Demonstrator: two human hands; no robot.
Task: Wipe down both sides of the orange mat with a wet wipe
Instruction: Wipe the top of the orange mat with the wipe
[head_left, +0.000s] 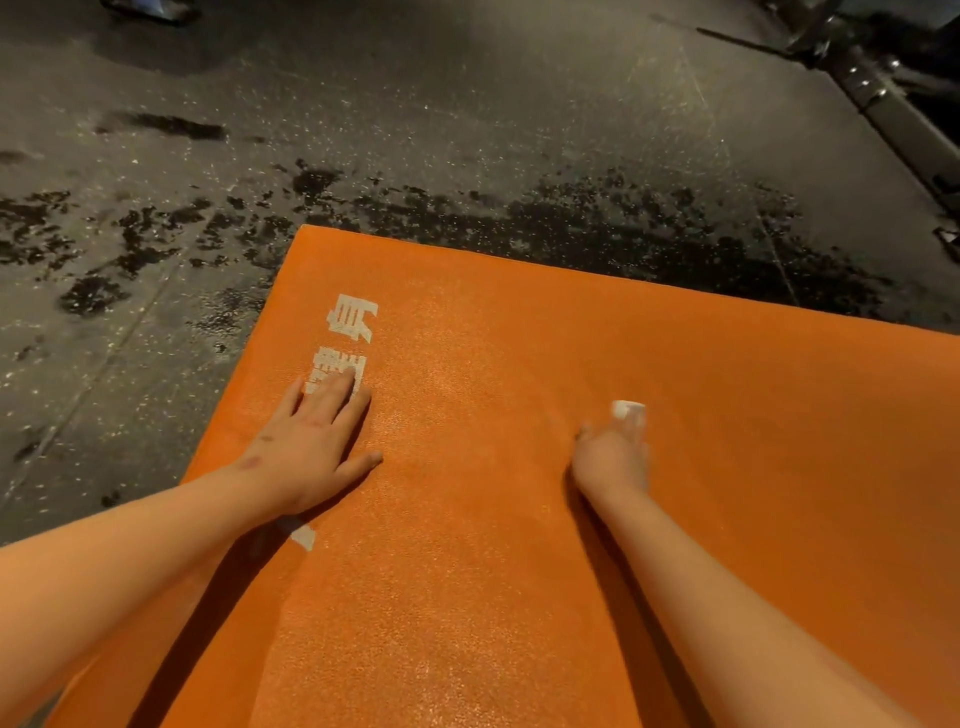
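Left hand (306, 447) lies flat, fingers spread, near the left edge of the orange mat (727, 467), over white lettering (353, 317). Right hand (613, 457) grips a bunched wet wipe (628, 411) mid-mat, blurred. Top side looks mid-wipe; underside probably left. Mat: grainy, rectangular, foam-like, flat on the dark speckled floor (363, 104) with wet patches.

Views: one, head-worn, wide-angle | Position: sat above orange mat (519, 571) | Facing: looked forward and down along both forearms (130, 571) | Range: close, mat filled lower frame | Far field: wet-patched dark floor (415, 130) and metal equipment frame (893, 119) reached top edge.
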